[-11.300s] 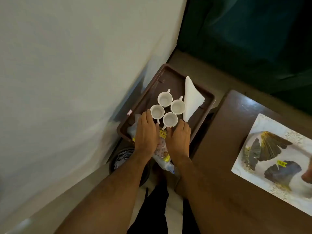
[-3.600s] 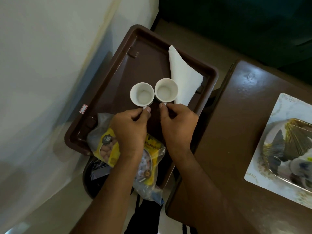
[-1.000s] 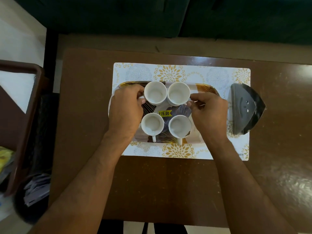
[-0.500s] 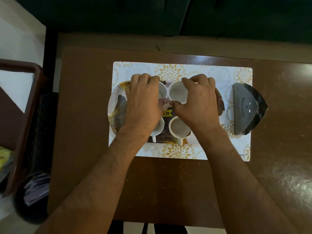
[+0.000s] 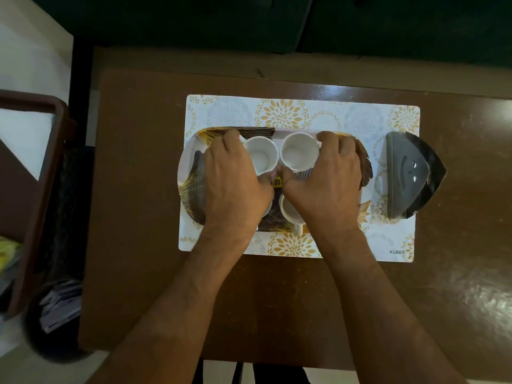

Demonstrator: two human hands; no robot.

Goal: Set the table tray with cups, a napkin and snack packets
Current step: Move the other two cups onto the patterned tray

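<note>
A patterned serving tray (image 5: 194,173) with dark and gold leaves lies on a floral placemat (image 5: 282,112). Several small white cups stand on it. My left hand (image 5: 235,184) curls around the back left cup (image 5: 261,157), fingers at its far side and thumb near its front. My right hand (image 5: 327,181) grips the back right cup (image 5: 299,153) the same way. A front cup (image 5: 289,210) shows partly under my right hand; the one under my left hand is almost hidden. A white napkin (image 5: 25,139) and a yellow snack packet (image 5: 7,253) lie in the brown tray (image 5: 58,151) at the left.
A dark napkin holder (image 5: 410,176) sits at the placemat's right end. The brown table (image 5: 138,217) extends around the mat. A dark bin (image 5: 55,314) with papers stands on the floor at lower left. A dark green sofa (image 5: 249,20) runs along the far side.
Within the last half second my hands have slid back off the tops of the two back cups, which now show uncovered between my fingers and thumbs. Earlier, cups came over from the brown tray.
</note>
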